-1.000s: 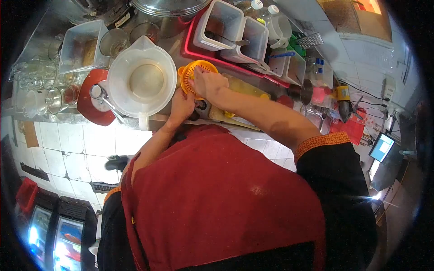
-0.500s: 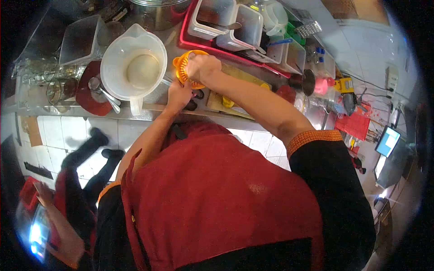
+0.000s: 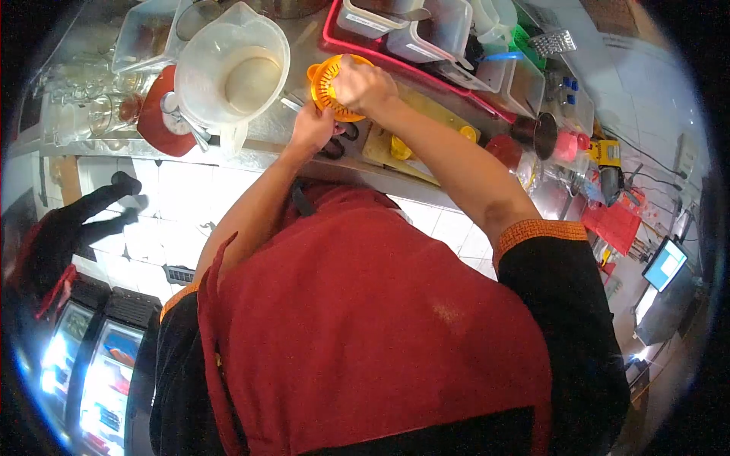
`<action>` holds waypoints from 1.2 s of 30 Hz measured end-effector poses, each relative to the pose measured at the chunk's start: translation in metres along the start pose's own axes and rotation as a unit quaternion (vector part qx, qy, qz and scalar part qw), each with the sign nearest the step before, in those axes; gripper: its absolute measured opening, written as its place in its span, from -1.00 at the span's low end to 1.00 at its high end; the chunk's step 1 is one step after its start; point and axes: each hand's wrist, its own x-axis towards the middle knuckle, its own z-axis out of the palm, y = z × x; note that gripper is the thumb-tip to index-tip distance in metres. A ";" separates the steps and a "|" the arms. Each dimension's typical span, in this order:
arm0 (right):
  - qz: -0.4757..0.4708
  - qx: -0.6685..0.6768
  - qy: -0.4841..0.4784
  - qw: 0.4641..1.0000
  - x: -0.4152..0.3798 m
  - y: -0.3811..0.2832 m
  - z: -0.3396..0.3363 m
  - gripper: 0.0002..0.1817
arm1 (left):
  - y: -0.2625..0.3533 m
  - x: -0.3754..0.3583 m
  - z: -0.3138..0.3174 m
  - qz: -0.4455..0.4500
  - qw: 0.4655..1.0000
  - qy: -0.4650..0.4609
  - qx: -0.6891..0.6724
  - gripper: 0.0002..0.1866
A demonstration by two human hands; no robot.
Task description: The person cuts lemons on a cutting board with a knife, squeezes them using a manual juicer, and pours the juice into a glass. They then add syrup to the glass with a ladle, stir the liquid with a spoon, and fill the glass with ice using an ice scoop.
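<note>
An orange plastic citrus juicer with a ribbed, slotted top stands on the metal counter. My left hand grips its near edge, fingers pinched on the rim. Over the juicer's centre, my right hand is closed and pressed down; whatever lies under its fingers is hidden. To the right is a cutting board with yellow citrus pieces on it. Black handles, perhaps of scissors, lie beside my left wrist. A large translucent measuring jug with some liquid at the bottom stands left of the juicer.
A dark red plate with spoons and several glass jars sit at the left. Clear containers fill a red tray behind. A grater lies at the back right. Another person's dark-clothed leg shows at far left.
My view has shifted, so the counter sits slightly higher and to the right. Both hands stay at the juicer, the right one still over its top. The other person at left has moved mostly out of view.
</note>
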 end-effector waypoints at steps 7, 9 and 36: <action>0.006 0.075 0.087 0.993 -0.051 0.014 0.017 -0.53 | -0.012 0.002 0.003 0.014 0.999 -0.004 -0.044 -0.75; 0.149 0.155 0.045 0.976 -0.069 0.011 -0.002 -0.58 | -0.010 0.005 -0.002 0.000 0.999 -0.022 -0.025 -0.75; 0.368 -0.004 -0.015 0.930 -0.184 0.199 0.017 -0.39 | -0.017 0.007 -0.010 0.024 0.996 0.002 0.088 -0.60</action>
